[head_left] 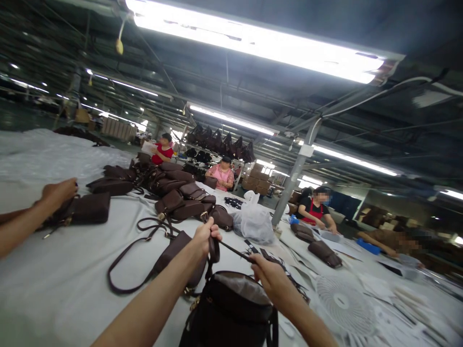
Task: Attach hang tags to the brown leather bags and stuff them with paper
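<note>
Strap [235, 250] runs taut between the two hands above a dark brown bag [231, 308] that stands open-topped at the near edge of the counter [72, 279], pale paper stuffing showing in its mouth. The left hand [205, 235] is closed in a fist around one end of the strap, where it loops down toward the bag; the right hand [269, 274] pinches the other end between thumb and fingers, just above the bag's rim. Just beyond the left forearm lies another brown bag [173, 250] with its long strap curled loose over the white covering. Farther back sits a heap of similar bags [170, 185], and a crumpled clear plastic bag [255, 221] rests near it. At the far left, another person's hand [58, 192] presses on a brown pouch [88, 208]. A white fan [343, 303] lies flat to the right, among scattered papers.
</note>
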